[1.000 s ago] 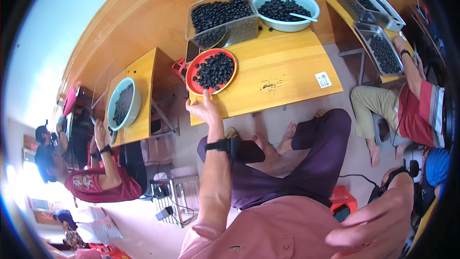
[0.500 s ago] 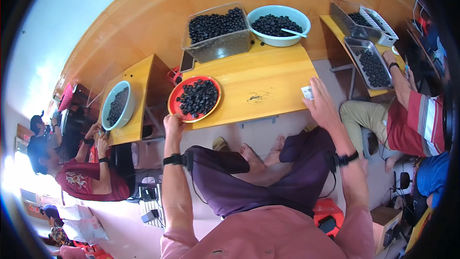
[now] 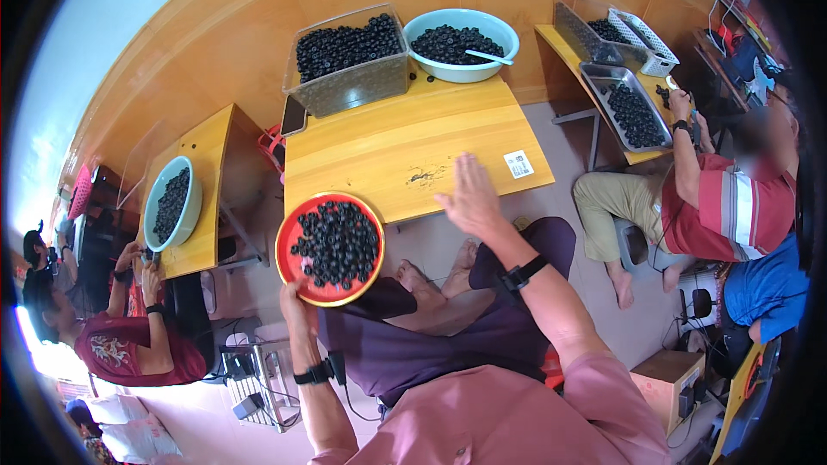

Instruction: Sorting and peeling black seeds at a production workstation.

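My left hand [image 3: 300, 306] grips the near-left rim of a round red plate [image 3: 289, 231] with a gold edge. The plate is off the tabletop, over the near edge of the table and my lap. It bears a heap of small, round, dark pieces [image 3: 338, 245], whose exact kind I cannot make out. On the yellow wooden table [image 3: 370, 146] lies my right hand [image 3: 474, 198], palm down with fingers stretched out, holding nothing. Just left of its fingertips are dark crumbs [image 3: 422, 177]. A white printed label [image 3: 519, 164] is stuck on the table to its right.
At the table's back stand a clear bin [image 3: 357, 90] and a pale blue basin [image 3: 461, 71], both full of dark pieces; a white spoon [image 3: 489, 57] lies in the basin. A phone [image 3: 294, 115] is beside the bin. Co-workers sit at tables left [image 3: 142, 344] and right [image 3: 715, 207].
My left hand has lifted the plate off the table and drawn it toward me. My right hand has moved left from the label toward the crumbs. The head view has shifted right.
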Available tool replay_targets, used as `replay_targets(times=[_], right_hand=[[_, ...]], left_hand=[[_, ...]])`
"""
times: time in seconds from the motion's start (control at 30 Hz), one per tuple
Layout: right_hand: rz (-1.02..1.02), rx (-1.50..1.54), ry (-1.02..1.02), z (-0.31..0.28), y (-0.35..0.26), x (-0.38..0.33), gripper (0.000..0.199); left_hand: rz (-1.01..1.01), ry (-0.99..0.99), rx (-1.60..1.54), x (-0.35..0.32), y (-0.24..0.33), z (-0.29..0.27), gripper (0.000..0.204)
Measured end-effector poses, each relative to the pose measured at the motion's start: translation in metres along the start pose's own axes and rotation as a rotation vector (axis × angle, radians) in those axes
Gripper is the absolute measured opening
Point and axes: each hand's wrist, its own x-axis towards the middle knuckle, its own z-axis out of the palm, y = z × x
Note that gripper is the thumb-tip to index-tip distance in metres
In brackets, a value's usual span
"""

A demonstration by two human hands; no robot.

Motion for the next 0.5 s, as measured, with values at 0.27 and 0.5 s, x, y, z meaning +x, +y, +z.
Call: replay_targets(times=[0.27,0.5], right_hand=[[-0.087,0.145,0.017,-0.029,0.071,0.053,0.081],[0.315,-0.061,-0.112,-0.028,0.144,0.096,0.090]], left_hand=[[-0.139,0.047,-0.020,-0.080,-0.028,-0.021,0.036],[-0.242,-0.021,0.034,-0.078,-0.075,-0.041,0.041]])
